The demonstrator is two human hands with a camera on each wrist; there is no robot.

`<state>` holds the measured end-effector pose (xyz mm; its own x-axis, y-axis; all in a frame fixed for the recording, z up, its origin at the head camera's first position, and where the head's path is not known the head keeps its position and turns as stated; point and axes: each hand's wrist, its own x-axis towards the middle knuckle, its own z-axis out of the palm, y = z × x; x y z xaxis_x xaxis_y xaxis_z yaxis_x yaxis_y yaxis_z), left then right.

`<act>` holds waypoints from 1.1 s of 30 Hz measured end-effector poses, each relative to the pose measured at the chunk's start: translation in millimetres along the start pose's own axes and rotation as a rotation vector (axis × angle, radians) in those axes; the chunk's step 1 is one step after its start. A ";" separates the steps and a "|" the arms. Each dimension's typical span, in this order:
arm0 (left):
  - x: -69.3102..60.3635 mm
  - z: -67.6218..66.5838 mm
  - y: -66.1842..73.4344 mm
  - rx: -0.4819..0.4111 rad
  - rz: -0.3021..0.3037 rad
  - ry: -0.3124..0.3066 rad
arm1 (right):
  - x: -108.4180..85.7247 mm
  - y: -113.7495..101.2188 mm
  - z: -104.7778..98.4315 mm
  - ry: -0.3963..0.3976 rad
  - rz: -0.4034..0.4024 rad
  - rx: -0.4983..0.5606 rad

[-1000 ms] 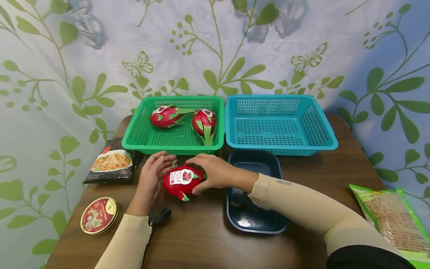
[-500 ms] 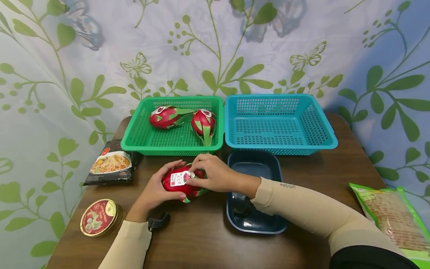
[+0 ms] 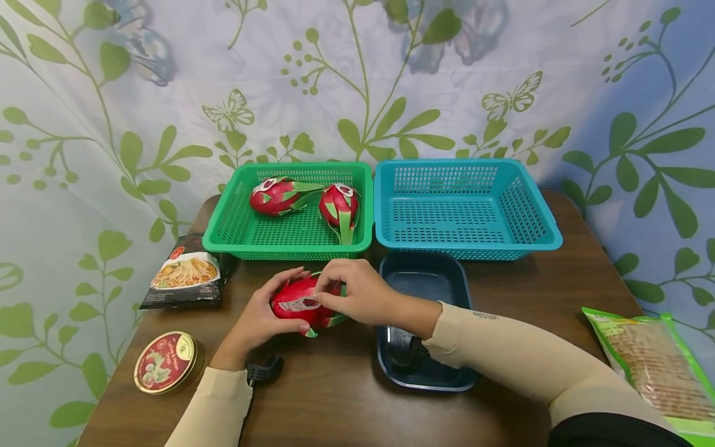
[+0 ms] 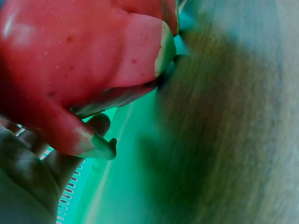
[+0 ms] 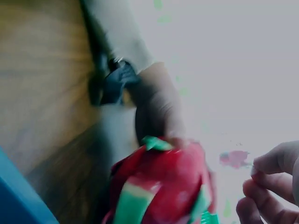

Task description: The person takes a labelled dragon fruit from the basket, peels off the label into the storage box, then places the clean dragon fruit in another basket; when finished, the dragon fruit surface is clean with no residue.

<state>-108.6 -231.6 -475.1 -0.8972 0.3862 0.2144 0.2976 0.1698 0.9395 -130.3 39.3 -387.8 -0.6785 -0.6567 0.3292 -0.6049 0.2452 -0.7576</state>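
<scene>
A red dragon fruit (image 3: 295, 288) with green-tipped scales is held above the table in the head view. My left hand (image 3: 254, 320) grips it from the left, thumb in front and fingers behind. A white label sticker (image 3: 290, 305) is on its upper side, with its right end lifted. That end is pinched between the thumb and fingers of my right hand (image 3: 357, 292). The right wrist view shows the sticker's printed pink fruit picture (image 5: 234, 158) beside the pinching fingertips, away from the skin. Two more labelled dragon fruits (image 3: 275, 197) lie in the green basket (image 3: 287, 251) behind.
To the right of the green basket stands a blue basket (image 3: 463, 251). A dark blue tray (image 3: 430, 379) sits under my right forearm. A black noodle packet (image 3: 184, 273) and a round red tin (image 3: 165, 362) lie left; a green-edged food bag (image 3: 659, 366) lies right.
My left hand has closed around the dragon fruit. My right hand has moved from gripping the fruit's right end to pinching the sticker, whose right end has come up off the skin.
</scene>
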 end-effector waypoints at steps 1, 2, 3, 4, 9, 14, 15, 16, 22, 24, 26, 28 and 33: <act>-0.5 -0.2 -0.3 0.000 0.001 0.000 | -3.4 -2.2 -3.3 -0.002 -0.002 0.026; -1.1 -0.3 -0.9 0.000 0.001 0.000 | -7.8 -3.6 -7.4 -0.002 0.000 0.052; -1.7 -0.3 -1.2 0.001 0.000 -0.001 | -12.8 -3.9 -12.3 -0.001 0.010 0.074; -1.5 0.6 -2.1 0.001 -0.004 -0.004 | -19.0 -3.7 -18.9 0.000 0.029 0.094; -1.2 2.8 -2.9 0.005 -0.019 -0.002 | -53.1 11.9 -56.3 -0.028 0.212 0.184; -0.2 0.4 -0.7 0.021 -0.025 0.004 | -81.2 35.3 -90.6 -0.044 0.400 0.201; 0.1 -0.1 -0.4 0.026 -0.026 0.003 | -85.6 39.3 -97.3 -0.056 0.420 0.185; 0.2 -0.6 -0.1 0.030 -0.025 0.004 | -89.3 43.1 -103.7 -0.074 0.436 0.166; 0.1 -2.8 1.9 0.039 -0.020 0.024 | -92.1 60.3 -124.3 -0.231 0.457 0.097; 0.3 -2.9 1.2 0.043 -0.024 0.027 | -88.5 63.3 -122.6 -0.259 0.473 0.069; 0.4 -2.3 0.8 0.049 -0.034 0.025 | -85.4 64.1 -118.5 -0.272 0.490 0.016; 0.4 -1.3 0.6 0.050 -0.043 0.020 | -83.6 61.6 -114.0 -0.281 0.515 -0.076; -0.3 -0.3 1.5 0.044 -0.052 0.017 | -84.9 49.6 -108.7 -0.282 0.593 -0.273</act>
<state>-108.0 -231.7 -473.6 -0.9172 0.3603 0.1702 0.2638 0.2289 0.9370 -148.0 184.8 -392.1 -0.8142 -0.5081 -0.2809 -0.2751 0.7638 -0.5839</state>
